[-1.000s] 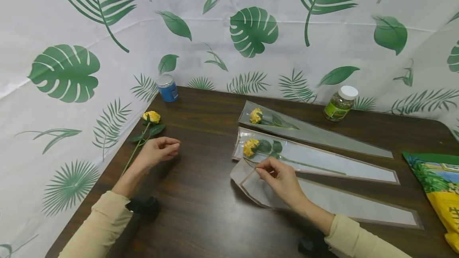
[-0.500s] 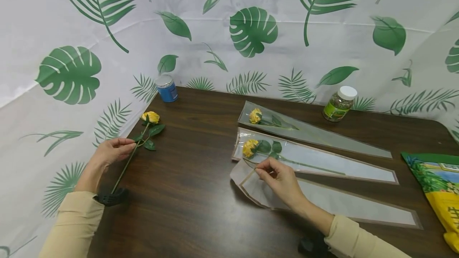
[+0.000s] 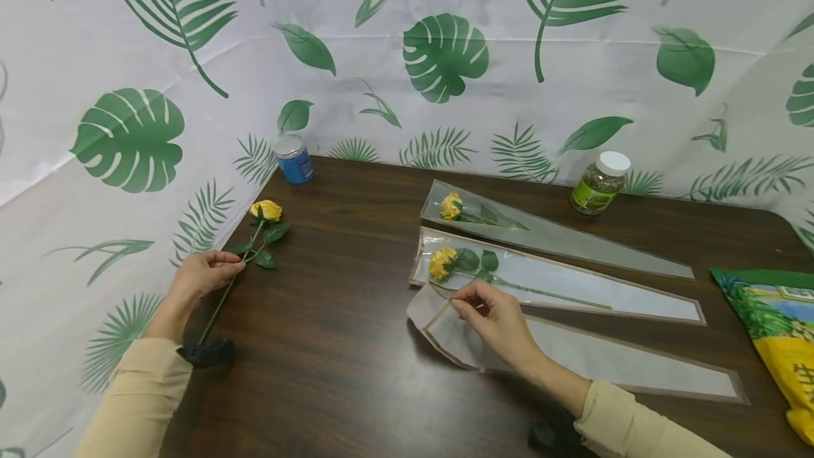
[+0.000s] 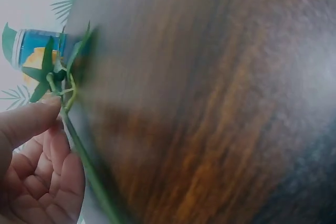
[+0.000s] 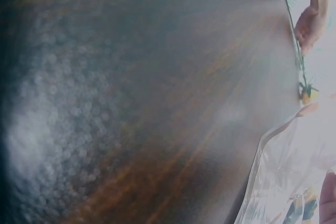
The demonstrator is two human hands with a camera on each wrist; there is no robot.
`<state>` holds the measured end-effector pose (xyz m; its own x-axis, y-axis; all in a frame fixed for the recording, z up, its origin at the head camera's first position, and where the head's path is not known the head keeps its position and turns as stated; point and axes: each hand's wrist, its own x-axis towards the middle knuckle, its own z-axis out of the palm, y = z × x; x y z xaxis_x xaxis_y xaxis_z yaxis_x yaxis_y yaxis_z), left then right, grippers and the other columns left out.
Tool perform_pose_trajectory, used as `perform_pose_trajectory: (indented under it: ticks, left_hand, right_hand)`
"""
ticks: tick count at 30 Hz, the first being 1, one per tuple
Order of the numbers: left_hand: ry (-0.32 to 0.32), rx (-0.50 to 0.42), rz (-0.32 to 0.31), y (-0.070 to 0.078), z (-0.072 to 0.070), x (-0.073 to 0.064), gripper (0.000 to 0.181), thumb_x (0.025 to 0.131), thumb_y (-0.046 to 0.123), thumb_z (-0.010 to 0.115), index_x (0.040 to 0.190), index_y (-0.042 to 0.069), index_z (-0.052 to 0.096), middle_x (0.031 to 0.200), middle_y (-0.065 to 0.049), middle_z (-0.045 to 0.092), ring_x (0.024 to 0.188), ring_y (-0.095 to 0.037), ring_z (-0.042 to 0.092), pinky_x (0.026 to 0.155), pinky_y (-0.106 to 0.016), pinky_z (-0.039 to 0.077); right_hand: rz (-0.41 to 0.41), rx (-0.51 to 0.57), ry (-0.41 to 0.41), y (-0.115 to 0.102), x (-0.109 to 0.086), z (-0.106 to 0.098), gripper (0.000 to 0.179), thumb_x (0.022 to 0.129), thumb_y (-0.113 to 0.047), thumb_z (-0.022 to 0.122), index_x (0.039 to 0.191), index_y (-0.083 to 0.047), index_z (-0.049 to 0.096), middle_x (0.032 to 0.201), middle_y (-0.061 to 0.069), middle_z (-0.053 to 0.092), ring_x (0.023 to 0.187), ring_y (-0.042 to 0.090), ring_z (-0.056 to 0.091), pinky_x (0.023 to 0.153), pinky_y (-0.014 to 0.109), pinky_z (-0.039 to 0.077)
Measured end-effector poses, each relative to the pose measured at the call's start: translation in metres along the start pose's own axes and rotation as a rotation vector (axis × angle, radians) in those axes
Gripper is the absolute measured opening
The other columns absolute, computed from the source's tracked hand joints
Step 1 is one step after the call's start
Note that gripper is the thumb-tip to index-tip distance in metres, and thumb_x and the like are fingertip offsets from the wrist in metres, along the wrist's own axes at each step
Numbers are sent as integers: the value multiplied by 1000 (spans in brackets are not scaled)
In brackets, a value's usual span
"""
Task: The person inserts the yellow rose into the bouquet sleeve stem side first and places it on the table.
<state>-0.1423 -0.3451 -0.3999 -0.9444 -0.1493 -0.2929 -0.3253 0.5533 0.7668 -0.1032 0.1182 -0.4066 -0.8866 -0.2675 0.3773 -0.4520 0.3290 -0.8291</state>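
At the table's left edge my left hand (image 3: pixel 206 276) pinches the green stem of a yellow rose (image 3: pixel 266 210) just below its leaves. In the left wrist view the thumb and a finger meet on the stem (image 4: pixel 84 148). My right hand (image 3: pixel 499 316) pinches the upper edge of the nearest flower sleeve (image 3: pixel 610 359), a long tapered one with a brown border, whose wide end lifts and curls. Behind it lie two more sleeves, a white one (image 3: pixel 636 306) and a clear grey one (image 3: pixel 610 253), each with a yellow rose inside.
A blue can (image 3: pixel 295 160) stands at the back left corner, and a white-lidded jar (image 3: pixel 600 184) at the back right. A yellow and green bag (image 3: pixel 779 345) lies at the right edge. Leaf-print cloth (image 3: pixel 356 83) hangs behind and to the left.
My left hand has moved left onto the rose stem and now pinches it; it was over the table beside the flower. The right hand stays on the sleeve's edge.
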Motion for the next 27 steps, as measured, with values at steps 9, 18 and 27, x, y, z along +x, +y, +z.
perform_pose_trajectory:
  ticks: [9, 18, 27]
  left_hand:
    - [16, 38, 6, -4, 2, 2, 42, 92, 19, 60, 114, -15, 54, 74, 17, 60, 66, 4, 52, 60, -16, 48]
    - [10, 17, -6, -3, 4, 5, 40, 93, 17, 59, 115, -16, 54, 77, 16, 60, 68, 8, 53, 63, -14, 49]
    - [-100, -201, -30, 9, 11, 2, 36, 95, 16, 56, 118, -11, 53, 83, 17, 61, 74, 6, 58, 66, -16, 52]
  right_hand:
    - [5, -4, 8, -1, 0, 0, 6, 84, -1, 68, 86, -6, 66, 77, 3, 67, 63, 3, 59, 54, 22, 51]
    - [27, -8, 8, -2, 0, 0, 5, 84, -3, 68, 86, -7, 66, 77, 2, 67, 64, 3, 59, 54, 22, 51]
    - [27, -11, 4, -2, 0, 0, 5, 85, -4, 68, 86, -8, 66, 78, 2, 68, 64, 3, 59, 54, 21, 51]
